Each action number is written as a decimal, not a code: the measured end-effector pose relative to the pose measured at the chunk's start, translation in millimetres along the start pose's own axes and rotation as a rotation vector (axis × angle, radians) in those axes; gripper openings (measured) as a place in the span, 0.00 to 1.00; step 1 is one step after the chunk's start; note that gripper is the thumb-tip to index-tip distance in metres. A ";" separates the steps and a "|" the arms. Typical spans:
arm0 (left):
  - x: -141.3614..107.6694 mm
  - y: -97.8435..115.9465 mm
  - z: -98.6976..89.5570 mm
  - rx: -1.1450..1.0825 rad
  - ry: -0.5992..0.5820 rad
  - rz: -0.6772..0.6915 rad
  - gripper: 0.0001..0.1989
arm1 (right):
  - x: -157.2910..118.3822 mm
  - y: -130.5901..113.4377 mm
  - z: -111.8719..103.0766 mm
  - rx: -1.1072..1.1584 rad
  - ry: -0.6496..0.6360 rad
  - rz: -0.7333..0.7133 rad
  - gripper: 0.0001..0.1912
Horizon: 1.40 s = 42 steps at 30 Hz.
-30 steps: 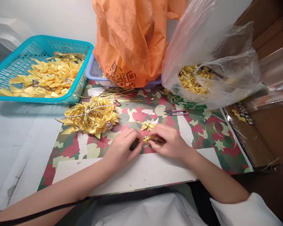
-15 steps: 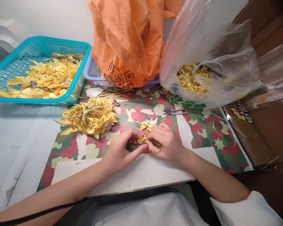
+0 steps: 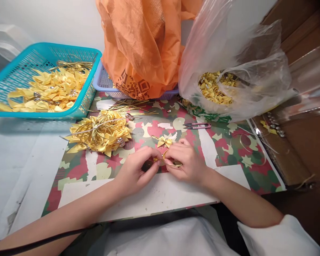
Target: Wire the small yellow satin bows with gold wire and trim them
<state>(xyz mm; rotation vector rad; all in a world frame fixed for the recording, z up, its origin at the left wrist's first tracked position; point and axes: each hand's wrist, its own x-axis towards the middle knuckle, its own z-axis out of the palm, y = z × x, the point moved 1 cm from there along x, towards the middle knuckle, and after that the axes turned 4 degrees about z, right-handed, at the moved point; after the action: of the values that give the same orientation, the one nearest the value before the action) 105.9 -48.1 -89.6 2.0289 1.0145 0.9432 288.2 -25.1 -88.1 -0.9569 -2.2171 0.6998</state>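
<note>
Both hands work close together over the near middle of the table. My left hand (image 3: 141,167) is closed, thumb and forefinger pinching a small yellow ribbon bow (image 3: 156,159) that the fingertips mostly hide. In my right hand (image 3: 186,160), also closed, a gold cord (image 3: 176,165) is pinched; its loop curves out below the fingers, and part runs toward the left fingertips. Just beyond the hands lies another yellow bow (image 3: 164,142) with gold cord ends. To the left rests a tied bundle of yellow bows (image 3: 106,137) with gold cords.
A teal basket (image 3: 42,114) of yellow bows stands back left. Behind are an orange bag (image 3: 144,49) on a purple basket (image 3: 102,85) and a clear plastic bag (image 3: 266,78) with gold pieces. Thread snips (image 3: 198,126) and loose gold cords (image 3: 133,106) lie on the patterned tabletop (image 3: 229,142).
My left fingertips have closed over the bow, which now shows less. The cord loop at my right hand looks flatter and smaller. The whole view has shifted slightly.
</note>
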 end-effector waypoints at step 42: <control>8.4 1.2 2.6 -0.779 0.033 -0.589 0.13 | 6.9 -5.8 -54.8 0.481 -0.173 -0.086 0.14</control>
<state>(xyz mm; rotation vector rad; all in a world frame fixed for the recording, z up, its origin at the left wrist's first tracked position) 112.2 -42.1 -87.5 0.9986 0.9717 0.8572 320.7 -11.2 -45.3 -0.5724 -2.0718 1.2418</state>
